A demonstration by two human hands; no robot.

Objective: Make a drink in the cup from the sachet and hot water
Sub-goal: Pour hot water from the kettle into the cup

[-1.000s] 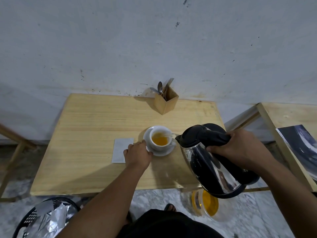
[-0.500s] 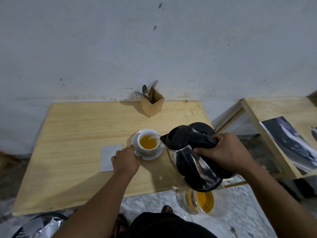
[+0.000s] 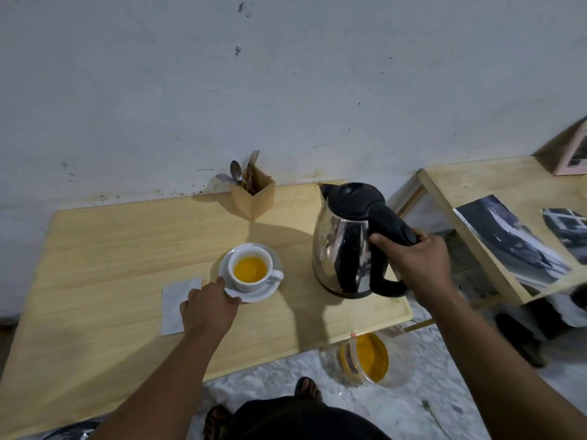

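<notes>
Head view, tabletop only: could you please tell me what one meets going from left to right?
Napkin → left hand → saucer with the cup → kettle → right hand on its handle.

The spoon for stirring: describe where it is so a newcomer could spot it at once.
Follow the wooden table to its far edge at the wall, where a small wooden box stands. The spoon sticks up from it, bowl upward, its rounded bowl setting it apart from the forks beside it.
</notes>
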